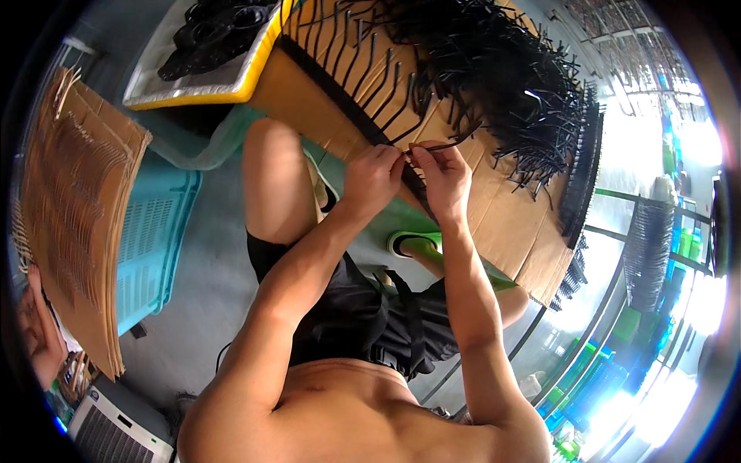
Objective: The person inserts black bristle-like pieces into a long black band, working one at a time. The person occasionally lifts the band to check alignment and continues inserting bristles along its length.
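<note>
My left hand (372,177) and my right hand (446,179) meet over the near edge of a cardboard-covered surface (505,239), fingertips almost touching. My right hand is closed in a pinch on a thin black bent rod (468,136), whose far end sticks out to the right. The left thumb and fingers are pressed together at the rod's near end; what they grip is hidden. Beneath both hands runs a long black strip (328,77), with several bent black rods (376,83) standing out from it in a row. A big heap of loose black rods (494,69) lies beyond.
A yellow-rimmed white foam box (258,73) with black items stands at far left. Stacked cardboard sheets (85,208) lean by a blue plastic crate (160,239). Another person's arm (45,332) shows at the left edge. A dark row of rods (584,177) lines the cardboard's right edge.
</note>
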`<state>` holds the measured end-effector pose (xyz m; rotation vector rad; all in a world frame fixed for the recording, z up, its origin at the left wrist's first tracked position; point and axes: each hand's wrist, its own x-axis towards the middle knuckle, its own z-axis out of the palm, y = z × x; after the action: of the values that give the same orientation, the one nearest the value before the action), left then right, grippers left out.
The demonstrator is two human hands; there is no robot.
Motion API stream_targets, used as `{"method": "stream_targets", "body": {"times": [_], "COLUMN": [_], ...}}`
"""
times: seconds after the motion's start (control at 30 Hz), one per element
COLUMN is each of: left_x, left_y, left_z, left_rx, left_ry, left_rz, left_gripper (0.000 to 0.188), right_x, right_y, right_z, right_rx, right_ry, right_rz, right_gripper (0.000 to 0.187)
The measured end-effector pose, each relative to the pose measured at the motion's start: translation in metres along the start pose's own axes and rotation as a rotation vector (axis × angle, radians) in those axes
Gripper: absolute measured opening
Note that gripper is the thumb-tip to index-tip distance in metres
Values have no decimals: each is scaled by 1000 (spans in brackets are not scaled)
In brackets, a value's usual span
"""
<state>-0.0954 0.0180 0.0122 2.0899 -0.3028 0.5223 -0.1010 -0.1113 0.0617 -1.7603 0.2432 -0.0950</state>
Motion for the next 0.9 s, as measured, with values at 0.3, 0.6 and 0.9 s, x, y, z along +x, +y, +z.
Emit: {"method": "stream_targets", "body": {"times": [0.3,0.6,0.9], "left_x": [-3,-25,-11], "left_y": [-3,2,-48], "left_z": [2,19,30], "left_rx": [18,30,-47], "left_ry": [-32,-259,-221], "left_rz": [-14,-170,-169], "left_gripper": [6,11,21], "right_x": [0,150,205], "right_y": [-15,58,96], "right_z": [1,-70,-54], "right_rx": [-458,-394,-629], "right_ry": [-152,-198,-384], "right_rz": [-283,-73,-118], "right_gripper": [24,26,32]}}
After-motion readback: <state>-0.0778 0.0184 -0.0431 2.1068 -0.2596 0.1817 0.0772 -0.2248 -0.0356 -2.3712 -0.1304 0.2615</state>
